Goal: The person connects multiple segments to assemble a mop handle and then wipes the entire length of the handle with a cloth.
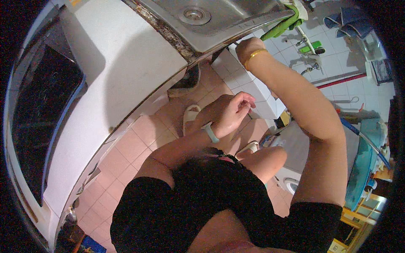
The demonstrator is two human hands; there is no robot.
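My left hand (238,109), with a pale green band on its wrist, hangs in front of my body above the tiled floor. Its fingers curl loosely, a gap shows beside the thumb, and I see nothing held. My right arm stretches forward, a gold bracelet at the wrist. At its end, my right hand (249,49) is beside the front rim of the stainless steel sink (221,36); its fingers are hidden. Close to that hand, a green rubber glove (281,27) hangs over the sink's corner. The sink drain (193,15) is visible.
A white countertop (142,63) adjoins the sink along a stained, rusty-looking seam. Below my right forearm stands a white-tiled ledge (242,77). Taps (313,67) and a green brush (310,46) are by the tiled wall. At right are a teal basin (360,167) and a front-loading washing machine (290,185).
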